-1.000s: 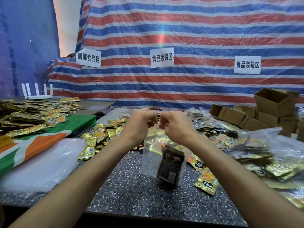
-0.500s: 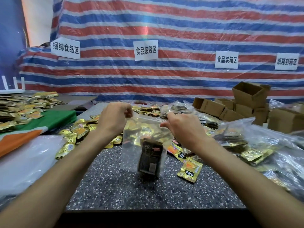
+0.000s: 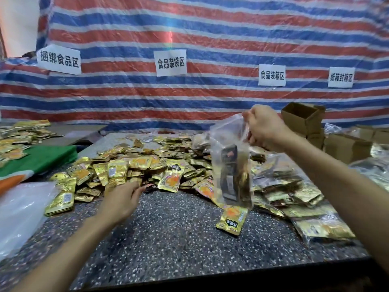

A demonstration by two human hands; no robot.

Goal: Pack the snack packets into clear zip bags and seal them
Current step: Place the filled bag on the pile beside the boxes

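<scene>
Up above the bench, the right grip (image 3: pixel 265 129) pinches the top edge of a clear plastic zip bag (image 3: pixel 226 135).
Inside hang 1 dark packet (image 3: pixel 228 178) and 1 gold one. The left grip (image 3: pixel 122 199) is loose and open, fingers at the near edge of the heap of gold foil snack packets (image 3: pixel 147 163) on the speckled dark bench (image 3: pixel 179 239).

Even indoor light, bowed wide-angle edges
</scene>
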